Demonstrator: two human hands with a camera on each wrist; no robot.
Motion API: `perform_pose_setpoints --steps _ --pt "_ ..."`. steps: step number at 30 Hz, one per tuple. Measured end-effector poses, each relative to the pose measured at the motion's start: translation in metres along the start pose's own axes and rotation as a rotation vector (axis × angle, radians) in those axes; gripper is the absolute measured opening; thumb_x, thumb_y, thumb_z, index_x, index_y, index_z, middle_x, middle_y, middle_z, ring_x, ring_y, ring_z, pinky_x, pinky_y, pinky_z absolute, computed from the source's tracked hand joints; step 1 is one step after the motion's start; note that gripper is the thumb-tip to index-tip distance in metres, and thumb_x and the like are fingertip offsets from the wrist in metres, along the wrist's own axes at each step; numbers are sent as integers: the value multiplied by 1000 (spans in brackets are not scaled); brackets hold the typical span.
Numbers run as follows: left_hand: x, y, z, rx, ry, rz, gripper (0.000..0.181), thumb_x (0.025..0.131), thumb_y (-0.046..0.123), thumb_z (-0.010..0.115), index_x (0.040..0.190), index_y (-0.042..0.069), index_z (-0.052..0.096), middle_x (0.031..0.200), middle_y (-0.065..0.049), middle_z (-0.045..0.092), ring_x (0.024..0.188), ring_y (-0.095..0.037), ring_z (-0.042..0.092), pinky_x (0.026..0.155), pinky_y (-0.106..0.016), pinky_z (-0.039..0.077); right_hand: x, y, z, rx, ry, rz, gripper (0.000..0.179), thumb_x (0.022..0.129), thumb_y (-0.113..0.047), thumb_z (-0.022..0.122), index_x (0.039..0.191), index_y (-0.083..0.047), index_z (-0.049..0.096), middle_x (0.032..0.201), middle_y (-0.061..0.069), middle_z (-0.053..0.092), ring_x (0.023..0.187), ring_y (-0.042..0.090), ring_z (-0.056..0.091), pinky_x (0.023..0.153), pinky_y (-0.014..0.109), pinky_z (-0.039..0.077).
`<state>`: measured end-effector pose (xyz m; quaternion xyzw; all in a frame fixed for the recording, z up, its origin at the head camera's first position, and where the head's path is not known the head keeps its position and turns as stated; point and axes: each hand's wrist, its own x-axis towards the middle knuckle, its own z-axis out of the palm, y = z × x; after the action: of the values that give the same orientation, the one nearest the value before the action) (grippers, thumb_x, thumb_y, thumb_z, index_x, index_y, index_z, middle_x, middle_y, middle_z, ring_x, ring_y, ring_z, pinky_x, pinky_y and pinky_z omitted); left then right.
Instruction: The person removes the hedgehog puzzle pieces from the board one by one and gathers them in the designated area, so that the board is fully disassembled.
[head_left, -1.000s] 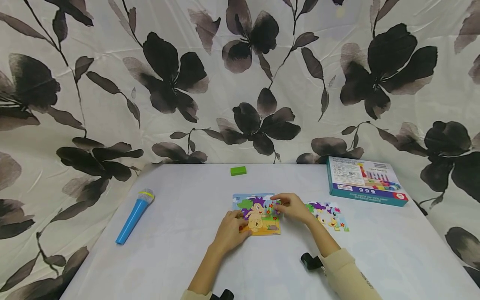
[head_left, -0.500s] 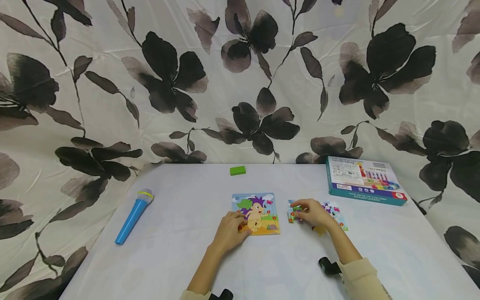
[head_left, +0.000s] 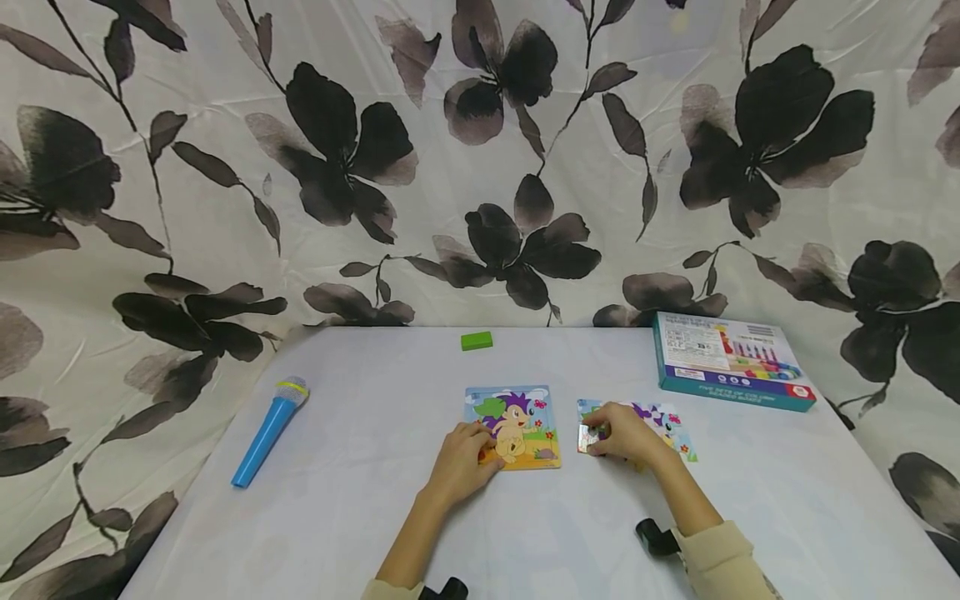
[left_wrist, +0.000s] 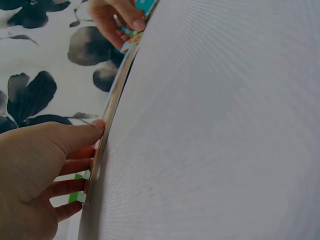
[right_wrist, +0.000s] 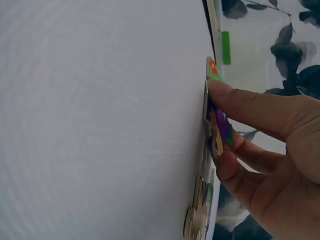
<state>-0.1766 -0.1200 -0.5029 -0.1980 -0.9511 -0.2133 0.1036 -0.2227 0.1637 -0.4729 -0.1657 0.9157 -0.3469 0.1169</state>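
Observation:
A square puzzle board [head_left: 536, 437] with a purple-haired hedgehog picture lies on the white table. My left hand [head_left: 461, 462] rests at its lower left corner; fingertips and thumb touch the board, and in the left wrist view the fingers are spread and fairly straight. To the right, my right hand [head_left: 626, 433] pinches a jigsaw piece [right_wrist: 221, 127] in purple, orange and green between thumb and fingers, tilted close over the table. Another piece with a red flower [right_wrist: 212, 68] shows beside the thumb tip. Loose jigsaw pieces [head_left: 678, 432] lie beyond this hand, which partly hides them.
A blue toy microphone [head_left: 266, 433] lies at the left. A green block [head_left: 476, 341] sits near the back edge. At the back right is a teal-sided toy box [head_left: 731, 362]. Flowered cloth [head_left: 495, 167] hangs behind the white table [head_left: 360, 392].
My right hand has moved from the board's right edge out to the loose pieces, bringing a piece along, and the piece now tilts in its fingers. The left hand stays on the board.

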Motion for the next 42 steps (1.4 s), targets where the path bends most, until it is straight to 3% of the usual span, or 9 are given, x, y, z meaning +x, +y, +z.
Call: perform_pose_setpoints --steps 9,17,29,34,42 --pt "-1 0 1 9 13 4 26 78 29 75 90 8 69 102 -7 64 96 -23 53 86 -41 45 -1 -1 2 -41 -29 23 35 74 -7 78 107 1 69 94 6 64 76 17 48 67 28 45" --pt "-1 1 1 19 9 1 25 79 29 75 90 8 68 102 -7 63 96 -23 52 86 -41 44 -3 1 0 -97 -56 -49 42 71 -12 81 107 4 68 95 6 63 82 17 50 78 35 46" --pt "-2 1 2 19 32 17 25 78 27 75 90 7 68 101 -7 64 94 -23 52 85 -41 45 -7 2 -1 -89 -55 -53 43 71 -9 81 109 5 67 89 3 55 77 17 45 64 26 38" --pt "-3 1 3 8 37 18 26 78 27 75 91 6 68 101 -6 63 94 -23 52 85 -40 45 -7 1 -1 -72 -35 -37 38 69 -8 82 103 3 70 87 3 56 74 17 46 61 25 38" --pt "-2 2 2 21 31 13 26 79 28 75 91 7 68 101 -6 63 93 -22 52 85 -40 44 -6 0 -4 -33 -31 -9 36 73 -13 80 105 2 69 86 2 58 72 15 47 59 24 39"
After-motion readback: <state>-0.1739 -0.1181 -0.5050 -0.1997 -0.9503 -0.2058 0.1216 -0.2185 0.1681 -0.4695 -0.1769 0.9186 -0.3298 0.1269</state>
